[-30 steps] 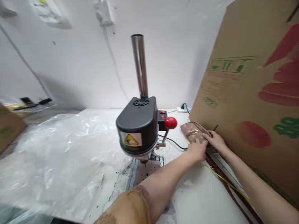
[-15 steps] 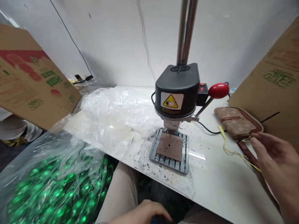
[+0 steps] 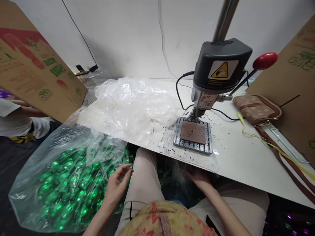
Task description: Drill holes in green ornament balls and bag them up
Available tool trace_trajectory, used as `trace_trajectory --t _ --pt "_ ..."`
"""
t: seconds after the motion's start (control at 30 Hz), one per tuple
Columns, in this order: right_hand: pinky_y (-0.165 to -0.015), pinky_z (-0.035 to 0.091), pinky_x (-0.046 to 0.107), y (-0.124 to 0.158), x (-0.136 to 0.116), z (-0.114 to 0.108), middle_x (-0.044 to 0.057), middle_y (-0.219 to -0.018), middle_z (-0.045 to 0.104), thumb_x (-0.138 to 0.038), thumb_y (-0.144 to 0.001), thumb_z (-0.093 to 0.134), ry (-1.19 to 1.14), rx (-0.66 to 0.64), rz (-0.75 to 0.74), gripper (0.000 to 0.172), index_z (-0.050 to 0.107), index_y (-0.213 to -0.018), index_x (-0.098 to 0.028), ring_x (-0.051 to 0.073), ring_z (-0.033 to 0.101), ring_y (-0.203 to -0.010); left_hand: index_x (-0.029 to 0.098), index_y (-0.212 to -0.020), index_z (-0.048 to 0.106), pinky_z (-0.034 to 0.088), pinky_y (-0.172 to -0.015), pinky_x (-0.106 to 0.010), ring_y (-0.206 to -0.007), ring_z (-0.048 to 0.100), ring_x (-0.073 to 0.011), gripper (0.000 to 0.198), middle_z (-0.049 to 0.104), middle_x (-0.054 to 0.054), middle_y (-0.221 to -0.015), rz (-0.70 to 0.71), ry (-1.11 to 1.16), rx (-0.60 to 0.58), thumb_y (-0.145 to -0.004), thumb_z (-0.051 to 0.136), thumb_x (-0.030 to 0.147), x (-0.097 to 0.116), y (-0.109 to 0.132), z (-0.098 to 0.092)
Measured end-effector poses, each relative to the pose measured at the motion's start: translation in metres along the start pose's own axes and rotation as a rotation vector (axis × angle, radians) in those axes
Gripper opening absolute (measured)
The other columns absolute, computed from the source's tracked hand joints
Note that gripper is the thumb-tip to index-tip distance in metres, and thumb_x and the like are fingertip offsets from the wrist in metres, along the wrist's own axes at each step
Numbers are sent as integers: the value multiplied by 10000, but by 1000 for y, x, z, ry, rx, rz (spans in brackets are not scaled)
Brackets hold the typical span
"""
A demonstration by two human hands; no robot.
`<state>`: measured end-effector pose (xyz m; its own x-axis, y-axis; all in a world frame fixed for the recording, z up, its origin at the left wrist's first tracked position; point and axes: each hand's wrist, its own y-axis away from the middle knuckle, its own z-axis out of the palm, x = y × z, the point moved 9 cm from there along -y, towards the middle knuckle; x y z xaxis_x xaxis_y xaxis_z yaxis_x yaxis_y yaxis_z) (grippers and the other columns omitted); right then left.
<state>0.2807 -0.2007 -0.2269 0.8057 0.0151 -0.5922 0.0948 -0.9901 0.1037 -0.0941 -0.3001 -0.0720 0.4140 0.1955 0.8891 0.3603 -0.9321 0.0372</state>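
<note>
My left hand (image 3: 118, 181) hovers beside my left thigh, next to a clear plastic bag (image 3: 23, 193) full of shiny green balls (image 3: 71, 177). Its fingers are loosely bent, with a gap to the thumb and nothing seen between them. Between my knees, just under the table's front edge, is my right hand (image 3: 199, 178); its fingers are dark and blurred, so what they hold cannot be made out. Above it on the table stands a small drill press (image 3: 214, 78) with a red-knobbed lever (image 3: 265, 61). A brown square plate (image 3: 193, 132) with a hole lies on its slotted base (image 3: 208, 148).
Crumpled clear plastic (image 3: 130, 108) covers the table's left part. A brown handbag (image 3: 257, 108) and a yellow cord (image 3: 246, 131) lie at right. Cardboard boxes (image 3: 31, 65) stand at both sides. Dark shavings surround the press base. Another person's sleeve (image 3: 8, 106) shows at far left.
My right hand has moved from beside the handbag to under the table edge. My left hand has gone left to beside the green balls. The view has shifted.
</note>
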Motion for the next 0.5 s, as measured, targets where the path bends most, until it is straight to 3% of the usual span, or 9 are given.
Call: trace_trajectory --t 0.1,0.17,0.27,0.33,0.4,0.5 --pt "-1077 395 446 -18 -4 44 147 -1294 614 -529 -674 706 -292 -195 128 649 641 -1213 -174 324 522 -1269 194 -1082 627 542 -750 -310 -817 669 -178 281 700 -50 -895 219 -146 6 -899 555 394 19 -6 7" --pt "-1014 451 420 -14 -18 68 148 -1257 640 -495 -666 696 -391 -275 144 638 649 -1203 -153 309 585 -1192 209 -1108 621 532 -786 -316 -865 657 -175 223 697 -49 -953 456 -265 17 -929 519 295 44 -13 19" --pt "-882 518 385 5 -39 90 127 -1045 725 -439 -649 683 -413 -350 121 506 729 -1048 -132 315 673 -998 197 -1213 574 511 -884 -360 -994 613 -210 293 679 -76 -1022 852 -491 17 -934 489 177 83 -25 44" --pt "-919 500 379 19 -50 93 108 -1030 732 -415 -656 661 -422 -382 74 444 750 -1006 -155 316 667 -1018 169 -1290 525 504 -891 -387 -993 591 -237 366 668 -94 -984 1023 -660 33 -928 484 147 99 -43 53" --pt "-1031 435 405 27 -56 90 119 -1155 697 -424 -692 611 -415 -371 -5 438 750 -1023 -175 326 606 -1156 146 -1330 488 510 -838 -380 -917 586 -242 403 655 -93 -914 1091 -760 97 -927 490 156 109 -68 46" --pt "-1116 349 476 34 -51 84 136 -1317 606 -455 -722 557 -374 -328 -89 438 752 -1023 -204 363 463 -1330 143 -1327 481 502 -779 -346 -834 576 -223 399 637 -76 -863 1078 -765 168 -934 504 212 117 -108 20"
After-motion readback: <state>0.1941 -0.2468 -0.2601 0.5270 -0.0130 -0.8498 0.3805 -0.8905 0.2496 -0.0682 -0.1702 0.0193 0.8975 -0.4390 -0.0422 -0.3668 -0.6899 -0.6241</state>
